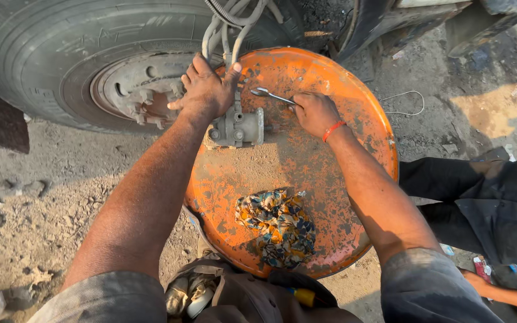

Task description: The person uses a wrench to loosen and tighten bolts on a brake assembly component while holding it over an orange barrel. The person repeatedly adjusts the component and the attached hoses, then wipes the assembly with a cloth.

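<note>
My left hand rests on top of a grey metal valve block that sits on a round, rusty orange tank end. Several grey hoses run up from the block, and my fingers close around their base. My right hand grips a small silver wrench, whose open end points left toward the block's upper right side. A red band circles my right wrist.
A large dusty truck tyre with a hub and wheel studs stands at the upper left. A patterned rag lies on the orange disc. Another person's dark-clothed legs sit at right. Loose wire lies on the dirt ground.
</note>
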